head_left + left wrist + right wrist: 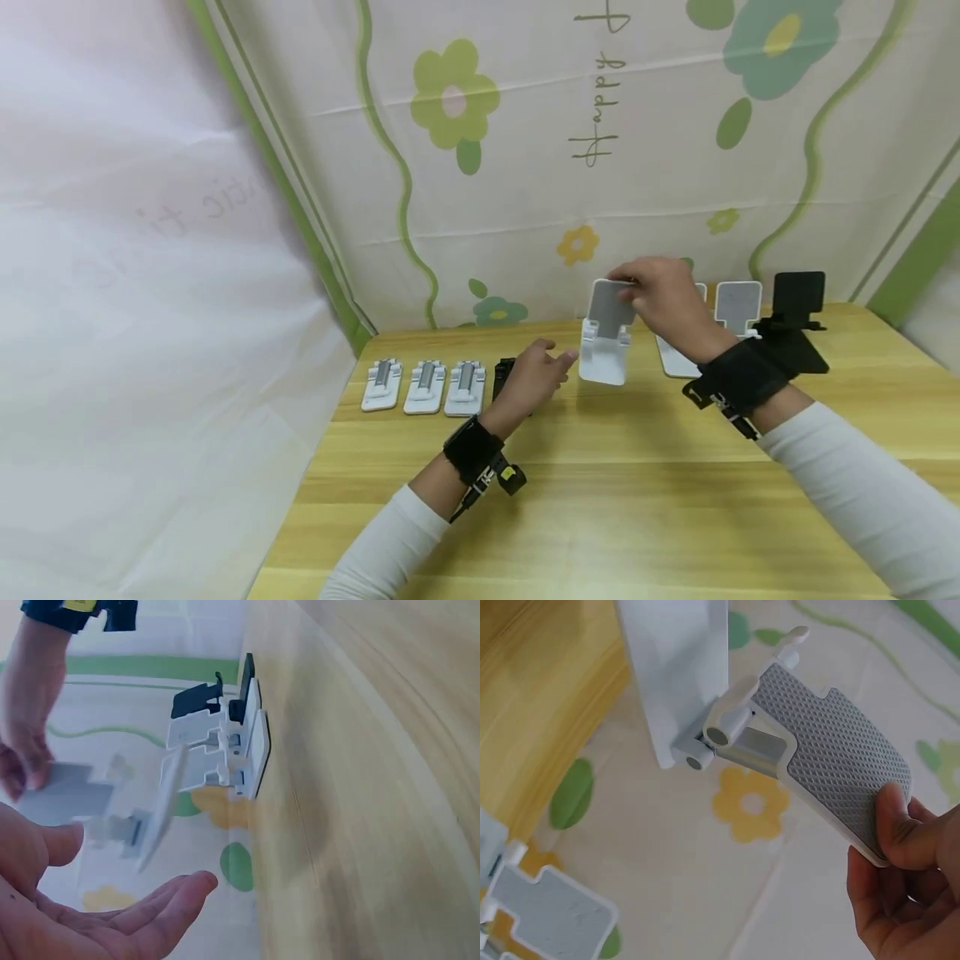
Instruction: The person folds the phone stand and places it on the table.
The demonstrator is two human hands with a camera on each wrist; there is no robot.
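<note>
Head view shows your right hand pinching the grey-padded top plate of the white plastic folding phone stand, held upright above the wooden table near its far edge; your left hand, fingers relaxed and empty, sits just left of its base.

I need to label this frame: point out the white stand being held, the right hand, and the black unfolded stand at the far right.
white phone stand (604, 360), head view, on its base plate.
right hand (663, 302), head view, on the back of the hand.
black stand (798, 293), head view, on its upright back panel.
</note>
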